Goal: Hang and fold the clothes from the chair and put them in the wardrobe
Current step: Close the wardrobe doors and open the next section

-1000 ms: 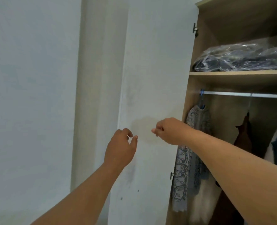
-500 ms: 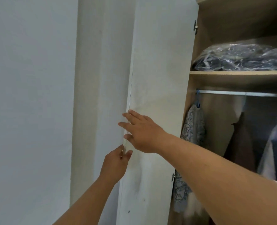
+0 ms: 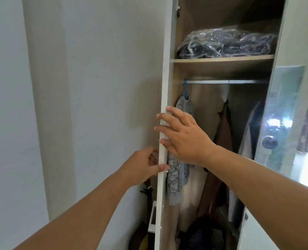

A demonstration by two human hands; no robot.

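The wardrobe's white left door (image 3: 165, 73) is seen edge-on, swung partly across the opening. My left hand (image 3: 142, 167) pinches its edge, thumb in front and fingers behind. My right hand (image 3: 183, 136) lies flat with spread fingers on the door's inner side, just above the left hand. Inside, a patterned grey garment (image 3: 176, 174) hangs on a blue hanger from the metal rail (image 3: 227, 81), next to a brown garment (image 3: 223, 136) and a pale one (image 3: 247, 139). A plastic-wrapped dark bundle (image 3: 227, 43) lies on the top shelf (image 3: 221, 60).
The mirrored right door (image 3: 283, 112) stands at the right side of the opening. A grey wall (image 3: 88, 87) fills the left. Dark items and a white object (image 3: 152, 219) sit low behind the left door. Dark clothes are piled on the wardrobe floor (image 3: 203, 231).
The left door has swung from showing its broad face to edge-on. Both hands moved right onto its edge; the left hand closed on it. The mirrored right door has come into view.
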